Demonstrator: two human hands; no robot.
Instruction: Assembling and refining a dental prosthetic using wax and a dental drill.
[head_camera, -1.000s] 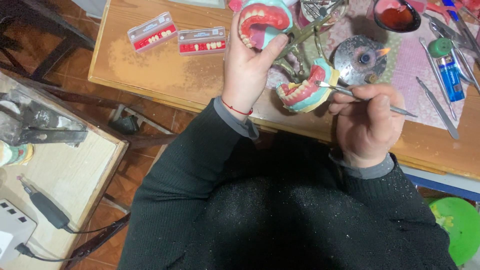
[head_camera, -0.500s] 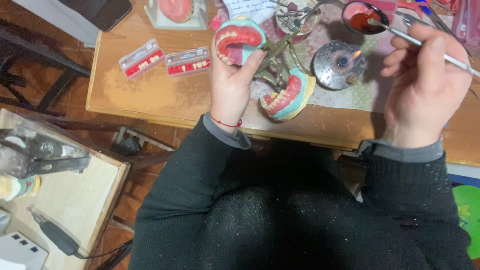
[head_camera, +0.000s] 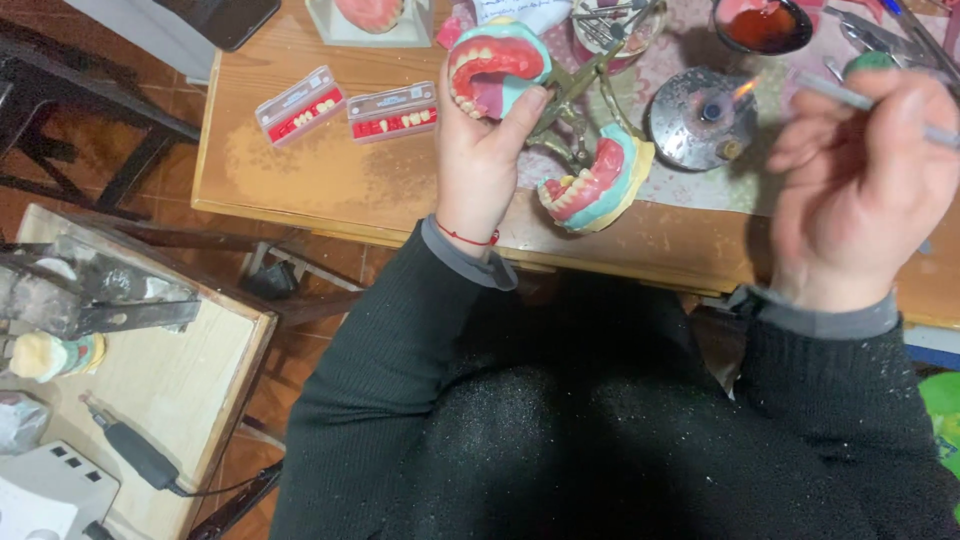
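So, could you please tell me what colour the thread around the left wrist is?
Red; the thread shows best in the head view, below the left hand.

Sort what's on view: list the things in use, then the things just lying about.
In use:
left hand holding upper denture model
right hand holding metal tool
lit burner

Lying about:
two tooth cards
handpiece

Wooden table (head_camera: 330, 190), red tiled floor (head_camera: 40, 200)
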